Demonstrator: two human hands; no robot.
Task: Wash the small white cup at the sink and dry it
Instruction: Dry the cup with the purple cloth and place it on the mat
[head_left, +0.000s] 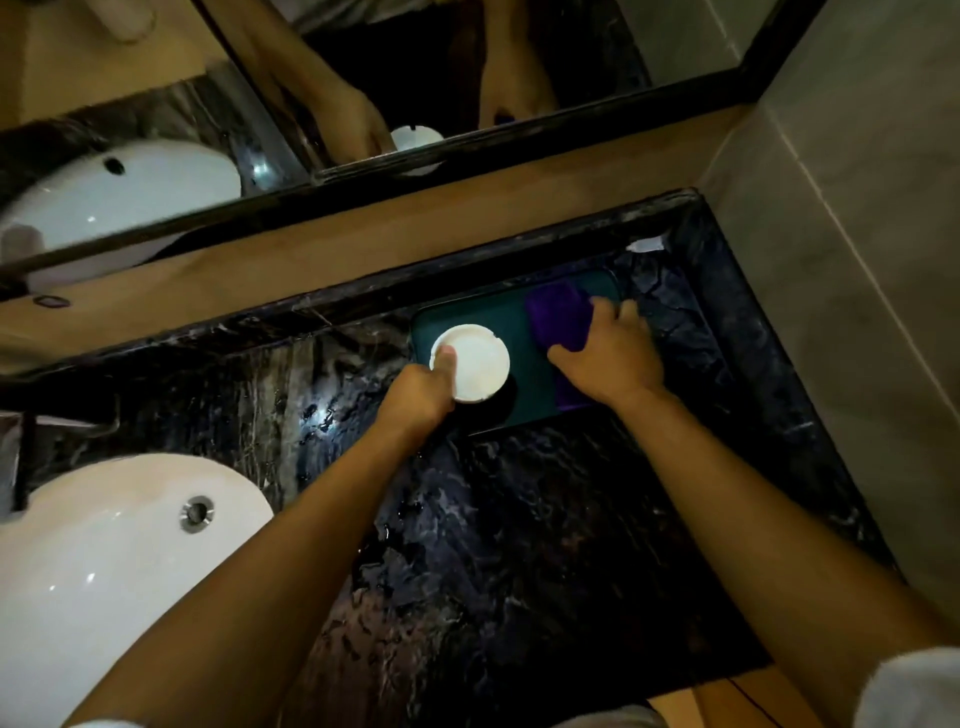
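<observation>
The small white cup (475, 364) is round and shallow with notches in its rim. It is over the left part of a dark green tray (511, 322) on the black marble counter. My left hand (421, 392) grips the cup at its near-left rim, thumb inside. My right hand (608, 353) lies on a purple cloth (558, 317) on the right part of the tray, fingers curled over its edge. The white sink basin (104, 561) is at the lower left.
A black-framed mirror (363, 104) runs along the back and reflects the hands and cup. A grey tiled wall (857, 260) closes off the right side. The counter (519, 545) is wet, with puddles near the sink. A tap part (15, 457) shows at the far left.
</observation>
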